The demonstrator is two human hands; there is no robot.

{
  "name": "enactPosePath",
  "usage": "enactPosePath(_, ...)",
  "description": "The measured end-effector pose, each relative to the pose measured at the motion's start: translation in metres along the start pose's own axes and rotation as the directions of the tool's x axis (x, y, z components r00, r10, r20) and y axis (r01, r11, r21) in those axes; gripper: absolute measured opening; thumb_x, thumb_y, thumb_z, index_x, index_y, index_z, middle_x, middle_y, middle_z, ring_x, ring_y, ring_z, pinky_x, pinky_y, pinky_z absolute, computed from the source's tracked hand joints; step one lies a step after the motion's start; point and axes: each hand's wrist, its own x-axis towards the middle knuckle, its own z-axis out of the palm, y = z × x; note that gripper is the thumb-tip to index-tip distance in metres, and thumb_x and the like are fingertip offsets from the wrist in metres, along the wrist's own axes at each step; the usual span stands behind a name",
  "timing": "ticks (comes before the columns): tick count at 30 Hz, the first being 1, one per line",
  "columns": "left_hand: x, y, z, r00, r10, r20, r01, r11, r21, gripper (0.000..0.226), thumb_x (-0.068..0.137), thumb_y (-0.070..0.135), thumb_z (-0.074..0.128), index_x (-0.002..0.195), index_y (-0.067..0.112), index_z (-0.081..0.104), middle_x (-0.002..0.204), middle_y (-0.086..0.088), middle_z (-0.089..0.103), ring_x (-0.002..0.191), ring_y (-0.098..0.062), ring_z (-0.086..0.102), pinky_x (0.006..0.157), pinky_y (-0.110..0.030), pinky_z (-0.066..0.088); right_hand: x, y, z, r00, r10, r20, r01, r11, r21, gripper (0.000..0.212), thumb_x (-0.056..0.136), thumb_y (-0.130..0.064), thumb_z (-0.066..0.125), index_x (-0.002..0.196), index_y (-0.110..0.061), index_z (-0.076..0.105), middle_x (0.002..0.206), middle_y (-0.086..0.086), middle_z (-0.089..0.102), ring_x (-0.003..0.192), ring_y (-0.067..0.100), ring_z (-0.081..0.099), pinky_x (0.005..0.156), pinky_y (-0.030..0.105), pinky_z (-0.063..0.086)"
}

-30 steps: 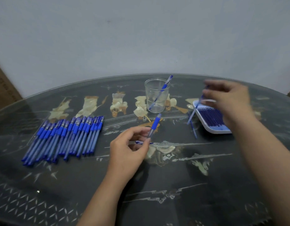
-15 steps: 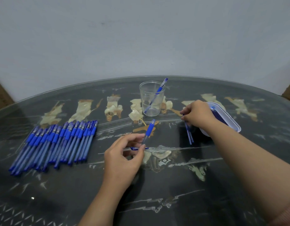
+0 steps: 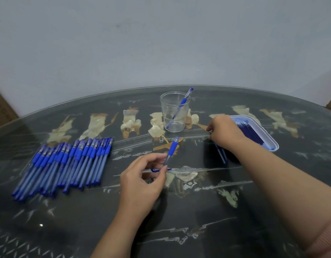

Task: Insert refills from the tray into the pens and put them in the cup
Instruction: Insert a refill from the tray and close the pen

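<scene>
My left hand (image 3: pixel 142 177) pinches a blue pen barrel (image 3: pixel 171 151) near the table's middle, its grip end pointing up and away. A small blue part (image 3: pixel 155 170) lies on the glass just behind those fingers. My right hand (image 3: pixel 223 132) is curled around thin blue refills (image 3: pixel 221 153) whose ends touch the table beside the white tray (image 3: pixel 272 140). The tray holds several more refills. A clear cup (image 3: pixel 173 114) stands at the back centre with one blue pen (image 3: pixel 181 105) leaning in it.
A row of several blue pens (image 3: pixel 68 162) lies on the left of the dark glass-topped table (image 3: pixel 179 220). A pale wall rises behind the table. Brown cardboard shows at the far left and far right edges.
My right hand came down from above the tray to the table beside it, still holding refills. My left hand has kept the pen barrel almost still.
</scene>
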Motion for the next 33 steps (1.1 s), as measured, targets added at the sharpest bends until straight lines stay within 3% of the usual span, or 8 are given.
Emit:
enactPosePath(13,0.0,-0.003,0.0,1.0,-0.007,0.0,0.007,1.0,0.001,0.034,0.078,-0.007,0.075,0.094,0.022,0.074,0.087,-0.001,0.072,0.081,-0.01,0.068,0.068,-0.011,0.05,-0.005,-0.003,0.0,0.998,-0.051,-0.034,0.047,0.994,-0.099,0.04,0.083,0.01,0.051,0.112,-0.01,0.071,0.113,0.016,0.063,0.097,0.034,0.063,0.078,0.036,0.053)
enactPosePath(25,-0.001,-0.003,-0.001,1.0,0.01,0.001,-0.01,1.0,0.022,0.033,0.078,-0.006,0.075,0.095,0.022,0.074,0.086,0.001,0.072,0.081,-0.012,0.068,0.069,-0.011,0.05,-0.009,-0.002,0.002,0.99,-0.107,-0.096,0.091,0.983,-0.161,0.039,0.083,0.01,0.052,0.112,-0.01,0.068,0.111,0.015,0.059,0.1,0.033,0.06,0.077,0.04,0.051)
enactPosePath(30,-0.002,-0.003,0.001,1.0,0.017,-0.018,-0.017,1.0,0.025,0.034,0.077,-0.007,0.075,0.094,0.023,0.073,0.086,0.001,0.072,0.081,-0.011,0.068,0.068,-0.011,0.051,-0.019,0.009,0.007,0.972,-0.083,-0.22,0.087,0.996,0.006,0.036,0.085,0.006,0.054,0.112,-0.012,0.069,0.107,0.014,0.063,0.098,0.033,0.059,0.07,0.036,0.047)
enactPosePath(33,-0.002,-0.003,0.002,0.999,0.021,-0.026,-0.02,0.999,0.032,0.034,0.077,-0.006,0.075,0.095,0.022,0.073,0.087,0.003,0.072,0.082,-0.011,0.068,0.069,-0.012,0.051,-0.033,0.015,0.007,0.95,0.029,-0.312,0.046,0.972,0.231,0.032,0.083,0.005,0.054,0.105,-0.009,0.072,0.103,0.013,0.069,0.093,0.03,0.062,0.078,0.036,0.051)
